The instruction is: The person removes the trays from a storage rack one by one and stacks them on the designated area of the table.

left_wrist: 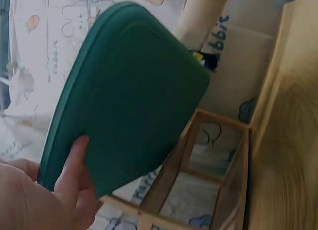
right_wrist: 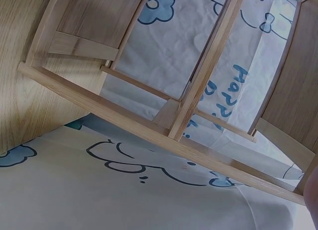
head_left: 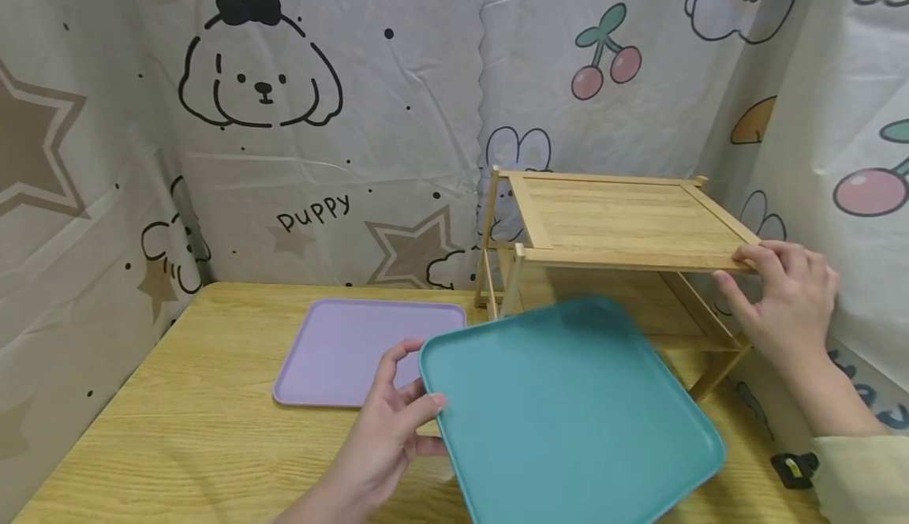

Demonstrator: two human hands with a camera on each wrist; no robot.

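Note:
My left hand (head_left: pixel 387 429) grips a teal tray (head_left: pixel 568 413) by its left edge, thumb on the upper face and fingers beneath. The tray is tilted in front of a two-tier wooden shelf (head_left: pixel 625 216) and hides part of its lower tier. In the left wrist view, the underside of the tray (left_wrist: pixel 134 101) shows dark green. My right hand (head_left: pixel 791 303) holds the front right corner of the shelf's top, fingers over the edge and thumb lower at the front. Only a fingertip (right_wrist: pixel 311 190) of it appears beside the shelf frame (right_wrist: pixel 99 103) in the right wrist view.
A purple tray (head_left: pixel 369 342) lies flat on the wood-grain table (head_left: pixel 199 421), left of the shelf. Patterned cloth (head_left: pixel 398 114) hangs behind and at both sides, close to the shelf's right. A small black thing with a yellow mark (head_left: pixel 794 469) is by the right sleeve.

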